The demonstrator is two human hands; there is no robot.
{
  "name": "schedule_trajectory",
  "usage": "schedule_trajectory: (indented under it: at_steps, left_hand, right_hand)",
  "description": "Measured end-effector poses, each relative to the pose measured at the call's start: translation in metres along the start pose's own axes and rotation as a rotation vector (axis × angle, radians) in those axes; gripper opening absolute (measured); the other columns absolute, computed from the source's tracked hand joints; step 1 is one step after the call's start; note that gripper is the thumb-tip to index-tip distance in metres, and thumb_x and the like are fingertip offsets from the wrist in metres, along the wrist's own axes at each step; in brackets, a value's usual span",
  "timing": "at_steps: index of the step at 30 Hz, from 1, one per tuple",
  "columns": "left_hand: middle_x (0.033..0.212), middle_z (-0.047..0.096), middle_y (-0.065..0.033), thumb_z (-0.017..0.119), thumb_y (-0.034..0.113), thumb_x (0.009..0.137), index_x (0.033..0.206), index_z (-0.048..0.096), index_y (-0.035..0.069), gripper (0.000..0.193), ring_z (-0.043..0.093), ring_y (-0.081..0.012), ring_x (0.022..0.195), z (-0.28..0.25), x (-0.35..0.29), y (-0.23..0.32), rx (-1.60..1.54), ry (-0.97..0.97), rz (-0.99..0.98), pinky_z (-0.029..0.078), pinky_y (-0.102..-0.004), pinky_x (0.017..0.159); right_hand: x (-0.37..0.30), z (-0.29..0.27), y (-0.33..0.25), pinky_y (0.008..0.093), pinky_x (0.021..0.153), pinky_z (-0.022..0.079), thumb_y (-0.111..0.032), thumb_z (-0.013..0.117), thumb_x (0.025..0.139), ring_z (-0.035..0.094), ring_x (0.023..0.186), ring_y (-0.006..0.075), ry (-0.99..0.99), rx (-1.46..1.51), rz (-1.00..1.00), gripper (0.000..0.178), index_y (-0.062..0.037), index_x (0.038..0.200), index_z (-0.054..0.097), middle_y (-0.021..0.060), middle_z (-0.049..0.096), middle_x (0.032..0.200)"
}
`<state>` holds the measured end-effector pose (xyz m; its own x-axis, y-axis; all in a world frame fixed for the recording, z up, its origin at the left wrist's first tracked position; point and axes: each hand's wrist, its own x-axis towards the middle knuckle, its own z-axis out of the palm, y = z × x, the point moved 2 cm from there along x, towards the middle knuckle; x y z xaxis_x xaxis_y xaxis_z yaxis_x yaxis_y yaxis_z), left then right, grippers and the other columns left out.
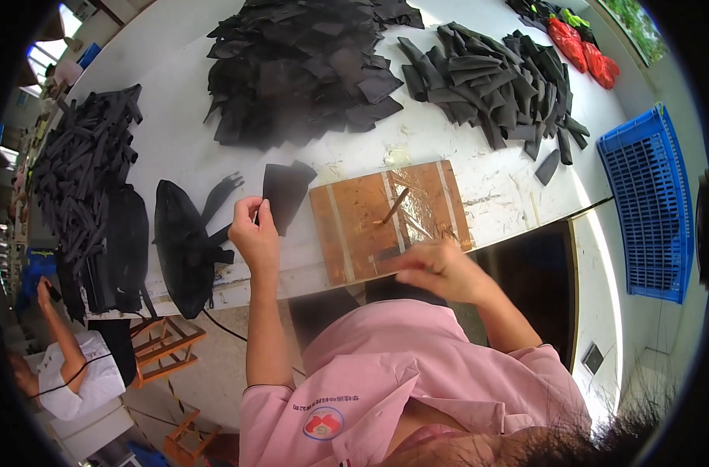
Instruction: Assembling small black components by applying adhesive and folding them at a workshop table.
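My left hand is closed in a pinch at the near-left edge of a flat black fabric piece, just left of the board. Over the near right part of a brown wooden board is my right hand, its fingers curled together and blurred by motion. A dark smear shows by its fingertips, too unclear to name. On the board lies a thin brown stick, across a shiny, glossy patch. Left of my left hand rests a large black padded fabric piece, with dark strips beside it.
Black fabric pieces lie in a big heap at the back, a second pile at the back right and a strip heap at the left. A blue crate and red bags are right. A person works at left.
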<state>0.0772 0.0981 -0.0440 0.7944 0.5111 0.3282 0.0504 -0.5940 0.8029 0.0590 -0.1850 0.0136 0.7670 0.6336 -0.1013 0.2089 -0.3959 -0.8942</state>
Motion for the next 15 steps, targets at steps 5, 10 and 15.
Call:
schedule_trajectory:
  at_steps: [5,10,15]
  left_hand:
    - [0.081,0.058,-0.0029,0.059,-0.004,0.074,0.086,0.055,-0.001,0.014,0.053,-0.0082,0.076,-0.005,-0.031,0.065,-0.575,-0.324,-0.2,0.042,-0.021,0.069]
    - [0.082,0.058,-0.0052,0.059,-0.003,0.074,0.088,0.054,-0.001,0.014,0.054,-0.0115,0.077,0.008,-0.057,0.063,-0.629,-0.502,-0.288,0.044,-0.0237,0.071]
    - [0.076,0.056,-0.0032,0.061,0.007,0.078,0.088,0.053,0.0,0.014,0.051,-0.0087,0.065,0.005,-0.07,0.076,-0.477,-0.098,-0.174,0.042,-0.0218,0.063]
  right_hand:
    - [0.029,0.043,-0.006,0.0274,0.056,0.045,-0.019,0.067,0.074,0.055,0.062,0.0155,0.284,0.344,-0.023,0.038,0.0031,0.102,0.054,0.0088,0.057,0.073]
    - [0.043,0.055,0.0,0.0237,0.051,0.04,-0.012,0.067,0.073,0.051,0.058,0.0104,0.415,0.61,0.02,0.021,-0.0015,0.09,0.06,0.0049,0.053,0.068]
    - [0.044,0.052,-0.002,0.0293,0.047,0.039,-0.006,0.066,0.069,0.051,0.056,0.0193,0.578,0.046,-0.005,0.011,-0.0011,0.075,0.059,0.0083,0.053,0.069]
